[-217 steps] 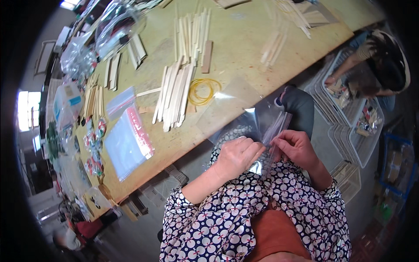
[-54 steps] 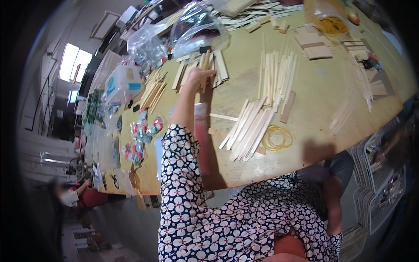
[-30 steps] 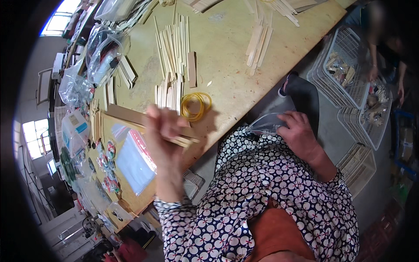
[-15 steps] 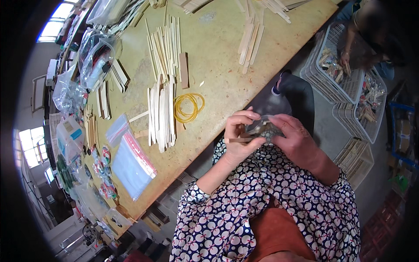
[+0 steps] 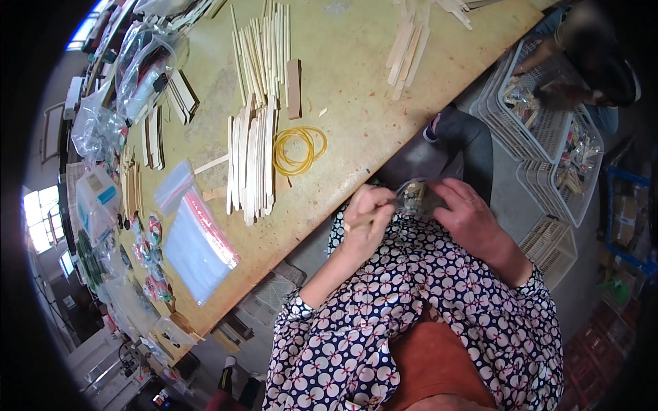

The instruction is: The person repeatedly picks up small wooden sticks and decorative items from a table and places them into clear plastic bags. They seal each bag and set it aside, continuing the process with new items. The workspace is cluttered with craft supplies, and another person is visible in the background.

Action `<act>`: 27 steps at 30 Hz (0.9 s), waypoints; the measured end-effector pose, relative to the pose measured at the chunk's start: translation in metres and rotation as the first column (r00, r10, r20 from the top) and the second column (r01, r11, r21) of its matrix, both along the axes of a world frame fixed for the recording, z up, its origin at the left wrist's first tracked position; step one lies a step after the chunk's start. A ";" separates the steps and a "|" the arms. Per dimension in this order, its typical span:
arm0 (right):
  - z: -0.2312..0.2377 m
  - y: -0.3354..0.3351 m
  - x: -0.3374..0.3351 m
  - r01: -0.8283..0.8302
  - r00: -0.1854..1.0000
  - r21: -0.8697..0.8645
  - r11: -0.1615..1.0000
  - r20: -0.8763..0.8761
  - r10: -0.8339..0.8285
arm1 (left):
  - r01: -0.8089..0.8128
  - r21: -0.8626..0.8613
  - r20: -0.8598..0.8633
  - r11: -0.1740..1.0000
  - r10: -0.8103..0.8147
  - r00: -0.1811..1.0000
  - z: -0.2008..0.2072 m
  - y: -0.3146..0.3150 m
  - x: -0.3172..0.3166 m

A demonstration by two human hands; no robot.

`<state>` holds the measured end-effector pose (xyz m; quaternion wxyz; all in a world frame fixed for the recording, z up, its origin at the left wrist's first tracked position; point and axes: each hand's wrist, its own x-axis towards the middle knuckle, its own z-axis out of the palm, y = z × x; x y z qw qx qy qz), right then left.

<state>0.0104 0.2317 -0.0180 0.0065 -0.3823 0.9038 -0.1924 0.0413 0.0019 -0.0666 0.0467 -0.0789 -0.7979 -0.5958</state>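
Observation:
Over my lap, just off the table's edge, both hands are closed on a small clear plastic bag (image 5: 428,200). Small pale pieces show inside it, too blurred to name. My left hand (image 5: 367,218) pinches the bag's left side with curled fingers. A short light wooden stick (image 5: 359,222) also lies across that palm. On the bag's other side, my right hand (image 5: 469,218) grips the film between thumb and fingers. Nearest on the table are a pile of flat wooden sticks (image 5: 251,164) and several yellow rubber bands (image 5: 300,152), looped together.
Flat zip bags (image 5: 199,246) lie near the front edge of the table (image 5: 356,130). Round sticks (image 5: 264,51) and a brown wooden strip (image 5: 294,89) are farther back. Filled bags crowd the left side. At right, another person reaches over white plastic baskets (image 5: 548,147) holding small packets.
My left hand has turned, its fingers curling closer at the bag's left side. The bag now stands more open to view between my hands. The view has shifted slightly.

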 end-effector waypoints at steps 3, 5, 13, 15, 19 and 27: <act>-0.002 -0.003 0.000 -0.002 1.000 0.002 1.000 -0.024 0.002 | 0.137 -0.039 -0.138 0.990 -0.141 0.980 -0.003 0.012 -0.007; 0.000 -0.005 -0.001 -0.001 0.999 -0.024 1.000 -0.041 0.000 | 0.176 -0.020 0.014 0.984 -0.175 0.984 0.000 0.021 -0.011; -0.002 -0.012 -0.004 -0.011 1.000 0.017 1.000 0.018 0.010 | -0.114 -0.082 0.071 0.990 0.120 0.990 -0.001 -0.027 0.021; -0.006 -0.014 0.002 0.041 0.998 0.044 0.998 0.045 -0.043 | -0.063 -0.175 -0.240 0.983 0.019 0.971 0.022 -0.046 0.021; -0.025 -0.005 -0.004 -0.010 0.992 0.038 0.999 0.124 0.005 | -0.147 -0.258 -0.377 0.955 0.040 0.925 0.080 -0.084 0.042; -0.028 0.006 -0.016 0.040 0.978 -0.074 0.997 0.209 -0.023 | -0.692 -0.701 -0.456 0.170 0.639 0.619 0.084 -0.335 0.057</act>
